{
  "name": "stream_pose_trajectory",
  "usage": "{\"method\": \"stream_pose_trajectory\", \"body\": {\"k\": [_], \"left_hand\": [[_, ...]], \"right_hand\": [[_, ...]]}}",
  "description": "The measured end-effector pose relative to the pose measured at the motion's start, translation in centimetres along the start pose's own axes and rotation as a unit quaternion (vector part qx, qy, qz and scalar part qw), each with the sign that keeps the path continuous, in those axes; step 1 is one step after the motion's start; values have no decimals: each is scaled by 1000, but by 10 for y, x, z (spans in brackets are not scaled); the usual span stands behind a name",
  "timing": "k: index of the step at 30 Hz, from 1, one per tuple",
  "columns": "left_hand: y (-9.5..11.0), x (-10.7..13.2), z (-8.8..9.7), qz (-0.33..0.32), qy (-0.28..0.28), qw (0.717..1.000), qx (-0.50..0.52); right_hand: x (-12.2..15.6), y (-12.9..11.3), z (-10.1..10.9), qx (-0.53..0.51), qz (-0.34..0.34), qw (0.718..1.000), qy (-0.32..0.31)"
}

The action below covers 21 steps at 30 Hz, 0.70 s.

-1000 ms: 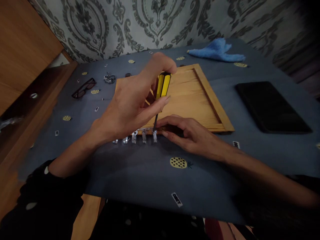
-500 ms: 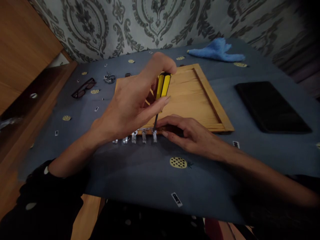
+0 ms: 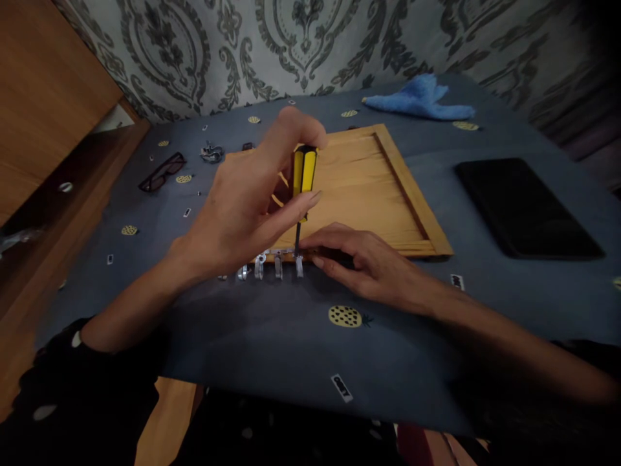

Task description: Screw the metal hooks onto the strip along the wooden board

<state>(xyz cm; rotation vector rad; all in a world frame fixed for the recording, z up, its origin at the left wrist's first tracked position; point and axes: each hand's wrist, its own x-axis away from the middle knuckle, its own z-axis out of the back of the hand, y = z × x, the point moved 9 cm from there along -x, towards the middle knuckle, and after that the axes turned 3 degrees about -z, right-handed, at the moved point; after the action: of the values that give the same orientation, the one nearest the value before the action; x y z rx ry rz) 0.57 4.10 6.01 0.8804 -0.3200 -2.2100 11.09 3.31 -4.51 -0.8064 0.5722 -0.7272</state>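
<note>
My left hand (image 3: 242,207) is wrapped round the yellow-and-black handle of a screwdriver (image 3: 303,171), which stands almost upright. Its thin shaft comes down onto a metal hook rail (image 3: 272,264) that runs along the near edge of a wooden framed board (image 3: 369,188). My right hand (image 3: 359,259) lies low at that same edge, with its fingertips pinched together by the screwdriver's tip. What the fingertips press on is hidden. Several small silver hooks hang off the rail toward me.
The board lies on a blue cloth-covered table (image 3: 301,343) printed with pineapples. A black tablet (image 3: 524,207) lies to the right, a blue rag (image 3: 422,97) at the back, dark glasses (image 3: 162,171) and a small metal part (image 3: 212,152) at the left. Patterned wallpaper rises behind.
My left hand and the screwdriver handle have shifted slightly left and tilted more upright. The right hand and the board stay where they were.
</note>
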Motion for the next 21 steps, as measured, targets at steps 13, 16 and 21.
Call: {"method": "stream_pose_trajectory", "body": {"k": [13,16,21], "left_hand": [[-18,26,5,56,54,993,91],[-20,28,3,57,54,992,95],[-20,29,6,44,63,993,85]], "right_hand": [[1,2,-1,-4,19,1000,-4],[1,2,-1,0,17,1000,-3],[1,0,-1,2,24,1000,-4]]}}
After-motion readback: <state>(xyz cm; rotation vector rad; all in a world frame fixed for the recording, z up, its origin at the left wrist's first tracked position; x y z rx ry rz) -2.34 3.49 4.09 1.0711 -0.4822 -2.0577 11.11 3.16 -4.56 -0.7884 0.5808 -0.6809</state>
